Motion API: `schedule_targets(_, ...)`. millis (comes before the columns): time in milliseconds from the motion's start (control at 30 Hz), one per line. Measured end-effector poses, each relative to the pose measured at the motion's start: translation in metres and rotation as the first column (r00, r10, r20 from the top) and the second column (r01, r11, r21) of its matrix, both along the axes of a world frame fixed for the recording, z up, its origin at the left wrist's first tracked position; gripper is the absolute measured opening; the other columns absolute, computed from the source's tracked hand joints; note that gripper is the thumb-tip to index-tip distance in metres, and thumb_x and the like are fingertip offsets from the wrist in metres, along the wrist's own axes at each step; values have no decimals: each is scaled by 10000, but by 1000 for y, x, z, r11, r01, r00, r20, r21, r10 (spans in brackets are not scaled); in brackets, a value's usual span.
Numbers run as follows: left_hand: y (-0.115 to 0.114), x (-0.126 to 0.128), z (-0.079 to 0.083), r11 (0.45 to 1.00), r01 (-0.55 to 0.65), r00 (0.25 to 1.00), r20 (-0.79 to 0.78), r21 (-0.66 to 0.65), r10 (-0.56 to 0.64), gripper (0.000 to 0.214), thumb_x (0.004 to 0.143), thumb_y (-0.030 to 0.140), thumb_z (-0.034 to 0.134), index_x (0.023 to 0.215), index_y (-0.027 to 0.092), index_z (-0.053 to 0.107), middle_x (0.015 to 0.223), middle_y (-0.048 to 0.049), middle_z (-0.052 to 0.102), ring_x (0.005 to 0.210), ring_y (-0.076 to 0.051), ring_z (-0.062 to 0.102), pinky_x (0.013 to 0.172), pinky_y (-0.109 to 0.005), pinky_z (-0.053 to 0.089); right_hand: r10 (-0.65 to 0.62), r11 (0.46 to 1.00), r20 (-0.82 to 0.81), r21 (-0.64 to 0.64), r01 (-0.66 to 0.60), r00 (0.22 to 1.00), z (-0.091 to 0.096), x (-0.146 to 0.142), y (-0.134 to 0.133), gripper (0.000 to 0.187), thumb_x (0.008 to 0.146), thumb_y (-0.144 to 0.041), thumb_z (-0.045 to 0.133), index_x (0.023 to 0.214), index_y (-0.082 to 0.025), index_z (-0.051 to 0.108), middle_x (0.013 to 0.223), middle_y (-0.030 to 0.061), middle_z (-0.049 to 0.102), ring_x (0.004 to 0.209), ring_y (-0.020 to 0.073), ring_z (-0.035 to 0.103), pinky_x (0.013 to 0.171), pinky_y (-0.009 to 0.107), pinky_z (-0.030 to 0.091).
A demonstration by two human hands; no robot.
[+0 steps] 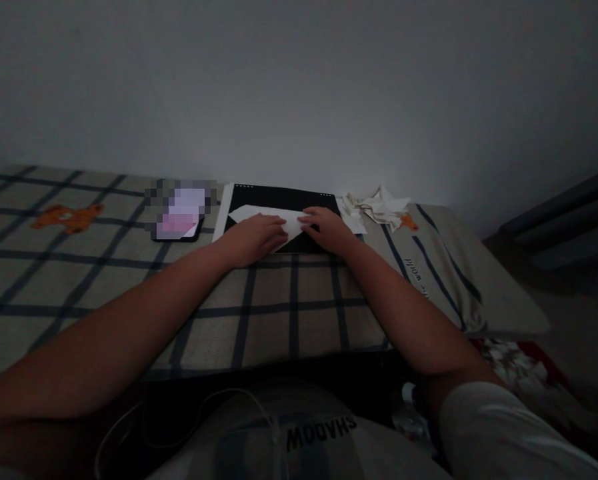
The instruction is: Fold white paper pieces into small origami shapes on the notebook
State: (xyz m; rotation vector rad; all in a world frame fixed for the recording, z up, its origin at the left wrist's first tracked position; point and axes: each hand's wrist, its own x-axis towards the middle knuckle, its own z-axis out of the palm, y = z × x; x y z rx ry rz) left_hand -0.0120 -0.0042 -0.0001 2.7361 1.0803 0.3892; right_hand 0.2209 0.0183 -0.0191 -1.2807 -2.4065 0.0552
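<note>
White paper (293,228), folded to a pointed end at left, lies on the black sheet (283,195) on the checked cloth (269,287), in front of the person. Left hand (257,239) on its near-left part, fingers close together; right hand (325,228) on its right end, fingers slightly apart and bent. Hands from both sides probably keep it flat and stop it sliding; the black sheet likely serves as a smooth base. Phone (185,210) just left of the sheet, screen up, likely put there to be seen without blocking the hands. Crumpled paper (379,208) to the right, apparently pushed aside.

Hard to make out: left thumb hidden; can't tell if either hand pinches the paper or only presses. Paper's right end under right hand. Phone screen partly pixelated. Bottle (411,419) below the edge dim, partly hidden.
</note>
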Motion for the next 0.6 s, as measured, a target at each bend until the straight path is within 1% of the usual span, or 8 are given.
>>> schedule_targets(100, 2, 0, 1, 999, -45, 999, 19, 31, 44, 381, 911, 412, 396, 1001, 177, 682, 1331, -92, 544, 1220, -252, 472, 1049, -378, 306, -14, 999, 19, -30, 15, 1000, 3, -1, -3, 294, 889, -252, 507, 1114, -174, 680, 1194, 110, 597, 1118, 235, 508, 955, 370, 394)
schedule_targets(200, 3, 0, 1, 995, -62, 998, 11, 75, 61, 346, 897, 410, 427, 920, 190, 693, 1285, -71, 579, 1192, -246, 484, 1031, -370, 332, -29, 998, 25, -49, 30, 999, 7, -1, -6, 273, 874, -259, 535, 1079, -179, 697, 1142, 109, 606, 1081, 238, 512, 941, 372, 397)
schedule_targets(300, 3, -2, -1, 994, -50, 999, 7, 97, 49, 313, 887, 394, 459, 966, 188, 680, 1225, -74, 610, 1155, -239, 505, 1007, -365, 363, -19, 999, 23, -49, 20, 1000, 8, 0, -8, 272, 869, -281, 545, 1074, -183, 695, 1131, 109, 603, 1066, 237, 521, 939, 387, 407)
schedule_targets(367, 5, -4, -3, 995, -37, 999, 14, 94, 35, 309, 882, 379, 478, 1014, 173, 665, 1226, -87, 608, 1144, -235, 516, 1001, -359, 375, -4, 1000, 19, -22, 5, 1000, 8, 1, -9, 278, 862, -283, 554, 1082, -183, 690, 1163, 114, 592, 1088, 244, 517, 940, 407, 417)
schedule_targets(433, 9, -7, -6, 997, -15, 1000, 17, 78, 13, 300, 889, 351, 474, 1039, 167, 656, 1251, -90, 594, 1143, -226, 521, 1005, -355, 376, 45, 999, 22, 18, -45, 999, 8, 0, -10, 289, 853, -239, 556, 1111, -189, 677, 1242, 113, 566, 1151, 250, 495, 967, 428, 411)
schedule_targets(500, 14, -11, -10, 998, 20, 999, 40, 67, -23, 294, 908, 315, 440, 1064, 176, 647, 1270, -77, 585, 1154, -208, 520, 1010, -346, 372, 127, 991, 30, 39, -128, 991, 7, -2, -10, 310, 858, -175, 524, 1130, -202, 669, 1306, 97, 546, 1213, 240, 471, 1013, 437, 387)
schedule_targets(600, 20, -15, -14, 997, 52, 996, 74, 54, -55, 304, 925, 310, 415, 1080, 181, 642, 1273, -71, 587, 1159, -197, 522, 1013, -350, 373, 228, 973, 32, 11, -229, 973, 4, -7, -11, 321, 888, -156, 463, 1126, -204, 672, 1318, 82, 559, 1251, 218, 467, 1061, 435, 360)
